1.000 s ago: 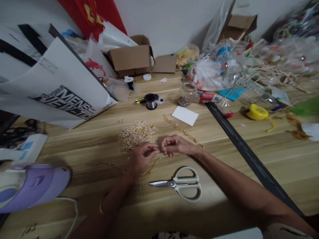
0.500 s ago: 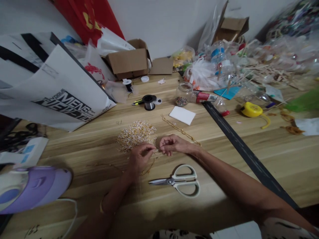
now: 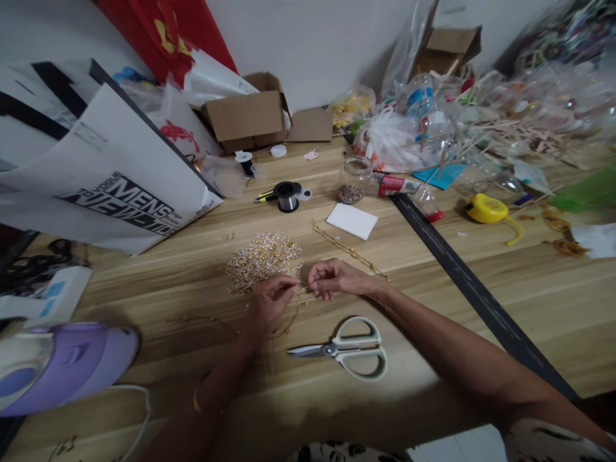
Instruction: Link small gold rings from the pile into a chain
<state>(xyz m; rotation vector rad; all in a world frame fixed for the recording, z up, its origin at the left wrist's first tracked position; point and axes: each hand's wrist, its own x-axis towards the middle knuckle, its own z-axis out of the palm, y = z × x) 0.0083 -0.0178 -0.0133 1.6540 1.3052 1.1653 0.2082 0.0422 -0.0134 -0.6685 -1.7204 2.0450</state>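
My left hand (image 3: 272, 301) and my right hand (image 3: 332, 279) meet fingertip to fingertip over the wooden table (image 3: 471, 321), both pinched shut on a thin gold beaded chain (image 3: 289, 326) that hangs down below my left hand. Just behind my left hand lies a heap of small gold and white beads (image 3: 264, 258). A second gold chain (image 3: 351, 252) runs away behind my right wrist. White-handled scissors (image 3: 349, 351) lie shut on the table right below my hands.
A spool of clear thread (image 3: 287, 196), a glass jar of beads (image 3: 353, 179) and a white card (image 3: 351, 221) sit further back. A black ruler (image 3: 462, 276) crosses on the right, by a yellow tape measure (image 3: 484, 210). A purple iron (image 3: 62, 366) sits left, bags and boxes behind.
My hands have stayed pinched together on the chain. The view has shifted slightly, so everything sits a little higher and to the left.
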